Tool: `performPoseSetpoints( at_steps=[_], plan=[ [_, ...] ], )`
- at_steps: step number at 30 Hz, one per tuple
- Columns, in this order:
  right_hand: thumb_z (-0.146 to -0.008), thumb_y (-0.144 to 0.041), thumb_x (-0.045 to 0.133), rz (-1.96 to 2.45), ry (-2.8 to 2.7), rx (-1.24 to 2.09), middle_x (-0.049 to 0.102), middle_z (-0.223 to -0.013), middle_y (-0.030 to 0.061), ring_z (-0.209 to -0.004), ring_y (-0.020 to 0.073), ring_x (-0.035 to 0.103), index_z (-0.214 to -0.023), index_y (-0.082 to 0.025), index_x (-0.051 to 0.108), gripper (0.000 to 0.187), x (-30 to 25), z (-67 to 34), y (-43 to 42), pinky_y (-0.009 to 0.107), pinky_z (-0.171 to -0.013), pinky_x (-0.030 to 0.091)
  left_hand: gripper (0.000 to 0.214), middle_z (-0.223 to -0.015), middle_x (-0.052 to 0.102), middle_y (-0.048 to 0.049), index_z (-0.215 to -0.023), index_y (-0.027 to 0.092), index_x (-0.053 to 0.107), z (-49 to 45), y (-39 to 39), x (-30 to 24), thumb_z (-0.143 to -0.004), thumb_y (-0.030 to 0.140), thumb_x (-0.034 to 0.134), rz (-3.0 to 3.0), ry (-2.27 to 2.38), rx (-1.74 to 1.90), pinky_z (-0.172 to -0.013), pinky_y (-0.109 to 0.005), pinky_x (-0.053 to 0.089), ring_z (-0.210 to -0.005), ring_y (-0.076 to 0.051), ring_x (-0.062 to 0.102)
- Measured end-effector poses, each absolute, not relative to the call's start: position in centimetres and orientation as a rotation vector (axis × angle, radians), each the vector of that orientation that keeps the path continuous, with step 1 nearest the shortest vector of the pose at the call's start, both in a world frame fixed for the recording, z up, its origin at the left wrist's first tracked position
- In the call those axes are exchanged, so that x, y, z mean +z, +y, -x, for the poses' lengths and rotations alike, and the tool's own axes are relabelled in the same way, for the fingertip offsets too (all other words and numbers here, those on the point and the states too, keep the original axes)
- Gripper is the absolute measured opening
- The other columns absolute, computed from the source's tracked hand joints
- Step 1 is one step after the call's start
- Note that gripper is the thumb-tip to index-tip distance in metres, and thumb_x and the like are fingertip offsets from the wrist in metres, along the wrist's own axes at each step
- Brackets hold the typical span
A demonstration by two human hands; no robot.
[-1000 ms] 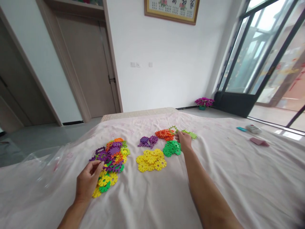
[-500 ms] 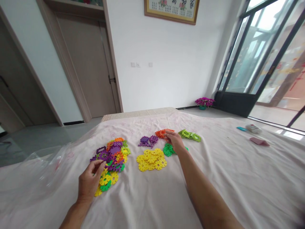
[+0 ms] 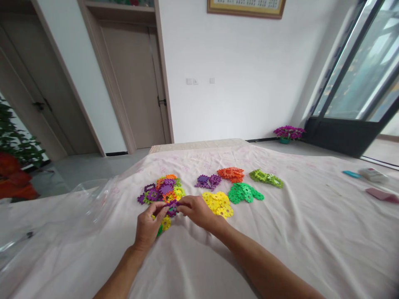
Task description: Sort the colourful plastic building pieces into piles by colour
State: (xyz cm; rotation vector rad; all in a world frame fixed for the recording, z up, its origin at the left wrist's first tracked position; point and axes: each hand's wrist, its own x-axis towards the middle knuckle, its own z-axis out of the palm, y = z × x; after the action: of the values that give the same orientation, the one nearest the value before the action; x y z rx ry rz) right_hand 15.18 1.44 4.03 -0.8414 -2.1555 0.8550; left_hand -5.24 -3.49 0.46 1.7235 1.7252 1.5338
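While closed fingertip to fingertip, left hand (image 3: pixel 149 226) and right hand (image 3: pixel 199 212) are pinching one purple piece (image 3: pixel 172 209).
Clear bag (image 3: pixel 77 201) is lying leftward; mixed pile (image 3: pixel 162 189) is sitting just beyond.

sheet (image 3: pixel 280 241): pale pink, faint pink flower print all over.
mixed heap (image 3: pixel 162 189), left of the sheet's middle: purple, orange, yellow, green and lime jumbled together.
single piece (image 3: pixel 172 209) at its near side: purple.
one-colour heaps toward the far edge: purple heap (image 3: pixel 208 181), orange heap (image 3: pixel 231 174), lime heap (image 3: pixel 266 177).
nearer row: yellow heap (image 3: pixel 218 202), green heap (image 3: pixel 245 193).
right edge: teal object (image 3: pixel 351 174), dark red card (image 3: pixel 380 195).
left edge: bag (image 3: pixel 62 211), clear.
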Motion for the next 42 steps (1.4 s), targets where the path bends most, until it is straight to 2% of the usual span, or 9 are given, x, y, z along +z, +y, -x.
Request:
performPoseSetpoints(
  at_steps=[7,15,20,23,26,32,36,39,42],
  plan=[
    [-0.091,-0.028,0.057,1.012,-2.014,0.798,0.070,-0.075,-0.0003,-0.066,0.0125,0.063,-0.086,-0.020,0.074,0.019,4.3,-17.2,3.8,0.020,-0.059,0.043,0.039,-0.093,0.078,-0.0038,-0.108,0.022,0.070,5.7,-3.1,0.3,-0.093,0.053,0.050,-1.644,1.675,1.503,-0.080,-0.029,0.056,-0.087,-0.020,0.073],
    [-0.085,-0.037,0.057,1.320,-1.702,0.707,0.056,-0.055,-0.0034,-0.052,0.0124,0.058,-0.066,-0.019,0.059,0.027,3.9,-23.6,8.9,0.020,-0.048,0.041,0.040,-0.100,0.078,-0.0056,-0.108,0.023,0.069,10.0,-2.0,-0.6,-0.089,0.053,0.050,-1.381,2.027,1.586,-0.089,-0.035,0.055,-0.098,-0.024,0.072],
    [-0.084,-0.037,0.059,1.299,-1.414,0.950,0.065,-0.065,-0.0004,-0.059,0.0158,0.065,-0.084,-0.017,0.065,0.021,3.7,-25.5,10.1,0.022,-0.050,0.050,0.039,-0.099,0.078,-0.0058,-0.107,0.023,0.069,10.5,-1.5,-1.2,-0.087,0.052,0.053,-1.318,1.979,1.557,-0.088,-0.033,0.055,-0.099,-0.024,0.072],
    [-0.081,-0.029,0.062,1.434,-1.433,0.824,0.069,-0.071,0.0020,-0.060,0.0178,0.067,-0.101,-0.014,0.069,0.026,3.6,-26.4,10.4,0.024,-0.049,0.049,0.039,-0.103,0.077,-0.0060,-0.108,0.023,0.069,10.4,-1.4,-1.3,-0.088,0.052,0.052,-1.369,1.963,1.501,-0.089,-0.032,0.055,-0.099,-0.023,0.072],
    [-0.082,-0.022,0.061,1.532,-1.520,0.583,0.072,-0.078,0.0020,-0.066,0.0174,0.068,-0.117,-0.015,0.069,0.036,3.4,-26.6,10.4,0.025,-0.059,0.050,0.036,-0.110,0.076,-0.0053,-0.108,0.025,0.070,10.5,-1.4,-1.3,-0.089,0.049,0.051,-1.403,2.039,1.469,-0.091,-0.032,0.053,-0.103,-0.023,0.071],
    [-0.091,-0.023,0.058,1.295,-1.954,0.373,0.077,-0.100,0.0038,-0.091,0.0196,0.069,-0.104,-0.023,0.076,0.023,3.7,-22.1,7.4,0.028,-0.082,0.048,0.033,-0.114,0.072,-0.0071,-0.108,0.024,0.071,10.7,-1.3,-1.0,-0.089,0.038,0.048,-1.545,2.237,1.345,-0.097,-0.037,0.050,-0.108,-0.025,0.066],
    [-0.097,-0.025,0.056,1.089,-2.331,0.252,0.075,-0.096,0.0054,-0.094,0.0196,0.064,-0.099,-0.023,0.077,0.021,3.6,-18.0,3.7,0.029,-0.086,0.044,0.033,-0.115,0.070,-0.0083,-0.108,0.023,0.071,10.9,-1.2,-1.3,-0.088,0.035,0.047,-1.589,2.290,1.258,-0.099,-0.038,0.048,-0.111,-0.026,0.064],
    [-0.097,-0.031,0.059,0.990,-2.482,0.182,0.072,-0.104,0.0061,-0.100,0.0208,0.060,-0.114,-0.024,0.072,0.022,3.3,-15.8,1.6,0.031,-0.088,0.042,0.033,-0.116,0.070,-0.0082,-0.110,0.023,0.071,11.0,-1.1,-1.5,-0.088,0.033,0.047,-1.596,2.282,1.205,-0.097,-0.037,0.048,-0.110,-0.025,0.064],
    [-0.095,-0.036,0.063,0.962,-2.539,0.120,0.066,-0.123,0.0074,-0.111,0.0234,0.055,-0.132,-0.025,0.061,0.039,2.8,-14.2,0.7,0.034,-0.093,0.042,0.031,-0.114,0.070,-0.0069,-0.108,0.024,0.071,10.9,-1.1,-1.4,-0.088,0.032,0.048,-1.611,2.262,1.188,-0.095,-0.035,0.049,-0.109,-0.024,0.064]
  ],
)
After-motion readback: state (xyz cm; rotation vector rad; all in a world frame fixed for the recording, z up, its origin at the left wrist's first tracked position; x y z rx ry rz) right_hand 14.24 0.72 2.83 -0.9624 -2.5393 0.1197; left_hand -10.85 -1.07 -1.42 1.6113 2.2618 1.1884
